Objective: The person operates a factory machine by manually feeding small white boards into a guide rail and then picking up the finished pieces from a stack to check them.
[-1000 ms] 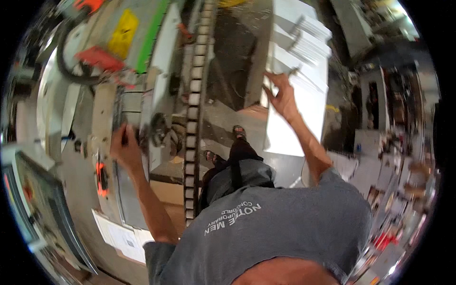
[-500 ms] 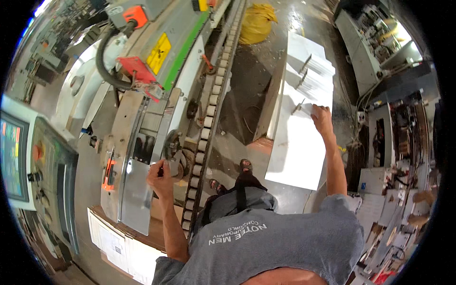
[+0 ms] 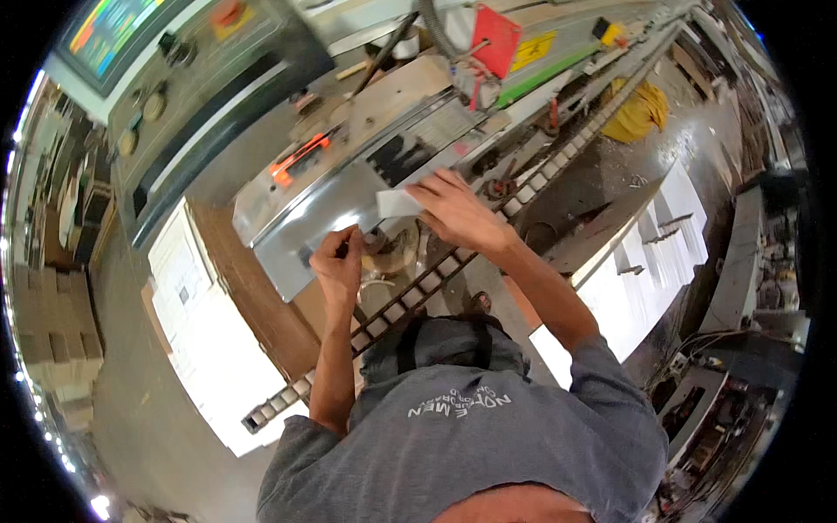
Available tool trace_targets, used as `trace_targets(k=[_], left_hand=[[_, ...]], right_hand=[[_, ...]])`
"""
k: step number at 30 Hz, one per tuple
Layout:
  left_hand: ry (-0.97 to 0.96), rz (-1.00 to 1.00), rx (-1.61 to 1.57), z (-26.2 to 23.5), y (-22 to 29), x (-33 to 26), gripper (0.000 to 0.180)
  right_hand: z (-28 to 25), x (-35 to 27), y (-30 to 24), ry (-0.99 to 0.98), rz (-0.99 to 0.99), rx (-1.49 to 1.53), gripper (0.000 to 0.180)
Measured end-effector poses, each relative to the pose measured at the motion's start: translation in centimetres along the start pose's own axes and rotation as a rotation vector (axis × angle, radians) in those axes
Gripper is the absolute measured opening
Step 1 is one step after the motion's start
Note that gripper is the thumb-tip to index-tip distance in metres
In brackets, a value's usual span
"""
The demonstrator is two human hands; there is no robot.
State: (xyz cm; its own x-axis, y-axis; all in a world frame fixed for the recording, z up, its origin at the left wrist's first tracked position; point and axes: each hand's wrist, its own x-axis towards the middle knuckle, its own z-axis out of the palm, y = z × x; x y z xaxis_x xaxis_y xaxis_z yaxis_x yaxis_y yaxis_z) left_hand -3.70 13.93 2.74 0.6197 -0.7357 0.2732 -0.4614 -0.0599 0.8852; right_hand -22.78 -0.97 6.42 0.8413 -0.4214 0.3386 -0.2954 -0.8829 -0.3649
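A small white rectangular piece (image 3: 397, 203) is held in my right hand (image 3: 453, 209), over the machine's smooth metal plate (image 3: 327, 213). The fingers lie along the piece's right end, and its left end sticks out free. My left hand (image 3: 338, 261) is closed in a pinch just left of and nearer than the piece, by the plate's near edge. Whatever sits between its fingertips, if anything, is too small to make out. On the wooden-toned machine top beyond the plate lies an orange-handled tool (image 3: 296, 159).
A roller track (image 3: 453, 260) runs diagonally between me and the machine. At right stands a white-topped surface (image 3: 602, 301) with several thin pieces on it. A cardboard box with white sheets (image 3: 205, 322) is at left, a control panel (image 3: 218, 96) at far left, a yellow sack (image 3: 641, 109) beyond.
My right hand has left the white surface at right and come over the metal plate with a white piece. My view has turned left. The left hand stays pinched near the machine.
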Motion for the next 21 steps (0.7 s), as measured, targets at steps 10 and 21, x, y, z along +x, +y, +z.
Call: trace_targets(k=[10,21], left_hand=[[0.115,-0.103,0.067,-4.5,-4.9,0.2,0.017],[0.052,0.136,0.421,-3.1,-4.6,5.3,0.024]], right_hand=[[8.3,7.0,-2.1,0.286,-0.014,0.132,0.036],[10.0,6.2,-4.7,0.136,0.494,0.558,0.044]])
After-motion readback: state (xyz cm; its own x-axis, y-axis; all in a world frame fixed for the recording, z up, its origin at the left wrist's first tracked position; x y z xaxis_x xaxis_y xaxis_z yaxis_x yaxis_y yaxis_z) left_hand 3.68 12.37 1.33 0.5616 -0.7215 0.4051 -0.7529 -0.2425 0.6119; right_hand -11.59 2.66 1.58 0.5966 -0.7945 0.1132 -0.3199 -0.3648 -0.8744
